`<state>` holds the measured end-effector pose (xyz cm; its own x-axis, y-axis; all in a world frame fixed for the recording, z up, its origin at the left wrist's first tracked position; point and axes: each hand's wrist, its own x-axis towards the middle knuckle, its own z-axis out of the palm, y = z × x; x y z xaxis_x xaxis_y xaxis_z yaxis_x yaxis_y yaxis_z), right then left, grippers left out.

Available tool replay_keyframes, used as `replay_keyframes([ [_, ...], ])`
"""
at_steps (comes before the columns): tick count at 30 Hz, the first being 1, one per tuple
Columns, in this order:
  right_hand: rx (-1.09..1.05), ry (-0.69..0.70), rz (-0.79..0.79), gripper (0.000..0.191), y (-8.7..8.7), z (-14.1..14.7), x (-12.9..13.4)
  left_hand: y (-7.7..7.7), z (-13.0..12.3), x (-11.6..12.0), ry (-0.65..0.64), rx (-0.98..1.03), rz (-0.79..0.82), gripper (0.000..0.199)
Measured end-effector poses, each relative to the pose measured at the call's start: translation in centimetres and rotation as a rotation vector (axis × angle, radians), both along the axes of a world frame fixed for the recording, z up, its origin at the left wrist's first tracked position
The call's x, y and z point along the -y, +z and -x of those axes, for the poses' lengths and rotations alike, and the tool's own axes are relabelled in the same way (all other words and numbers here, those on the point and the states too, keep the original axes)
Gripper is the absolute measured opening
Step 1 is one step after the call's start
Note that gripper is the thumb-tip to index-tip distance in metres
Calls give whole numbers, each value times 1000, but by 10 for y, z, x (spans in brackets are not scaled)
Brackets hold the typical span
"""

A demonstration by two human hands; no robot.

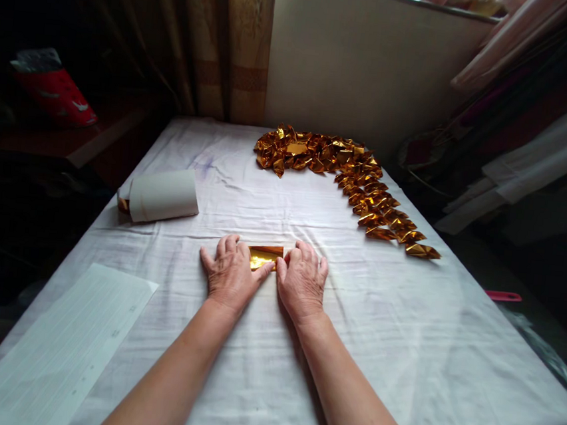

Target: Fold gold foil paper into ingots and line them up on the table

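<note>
Between my hands, a small rectangle of shiny gold foil paper (262,257) lies on the white cloth, a darker folded strip showing along its far edge. My left hand (230,272) grips its left end, thumb pressed onto the near edge and fingers curled over the far side. At the right end, my right hand (303,281) pinches the paper, its thumb close to the left thumb. Both ends of the sheet are hidden under my fingers. Farther back, many folded gold foil pieces (319,153) form a heap, with rows trailing toward the right edge.
A white cloth (380,355) covers the table. On the left lie a pale cardboard-like roll (165,196) with gold foil at its end, and a lined paper sheet (70,346). A red container (57,92) sits on side furniture. Curtains (224,40) hang behind; clothes (550,151) hang right.
</note>
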<state>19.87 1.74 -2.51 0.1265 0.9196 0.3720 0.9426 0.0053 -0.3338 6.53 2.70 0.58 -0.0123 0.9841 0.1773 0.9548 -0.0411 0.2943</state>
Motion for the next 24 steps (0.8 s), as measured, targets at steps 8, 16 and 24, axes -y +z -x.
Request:
replay_keyframes([
  [8, -7, 0, 10, 8, 2, -1, 1, -1, 5, 5, -7, 8, -15, 33],
  [16, -25, 6, -1, 8, 4, -1, 1, -9, 37, 5, -16, 25, -64, 19],
  [24, -61, 16, 14, 10, 3, -2, 0, -14, 54, 5, -35, 44, -82, 14],
])
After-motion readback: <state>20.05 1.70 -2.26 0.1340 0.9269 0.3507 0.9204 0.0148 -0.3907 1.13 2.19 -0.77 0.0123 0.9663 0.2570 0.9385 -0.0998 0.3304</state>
